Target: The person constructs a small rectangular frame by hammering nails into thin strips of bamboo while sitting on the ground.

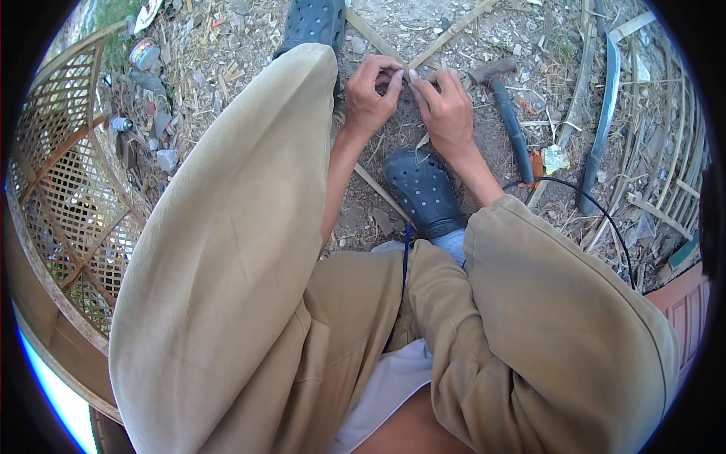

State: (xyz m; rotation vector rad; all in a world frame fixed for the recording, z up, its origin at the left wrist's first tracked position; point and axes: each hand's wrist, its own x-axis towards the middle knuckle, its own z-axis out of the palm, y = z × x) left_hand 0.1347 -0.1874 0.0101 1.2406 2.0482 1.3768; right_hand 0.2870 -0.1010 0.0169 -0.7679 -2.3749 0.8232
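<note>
Going by the hammer (515, 132): the right hand (449, 110) is just left of it, so that gap's skinny. Farther left, two sticks (454, 32) meeting at the fingertips kinda wall things off. The clog (423, 193) blocks the hammer's lower left, and the cable (546, 179) crosses by the handle's end. To the right: packet (556, 158), then blade (611, 87). Roomiest bit's above the hammer's head.

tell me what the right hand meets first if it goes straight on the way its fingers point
The right hand would likely meet the pale flat strip running up and left from near its fingertips; depth is unclear, so they may already touch it.
</note>
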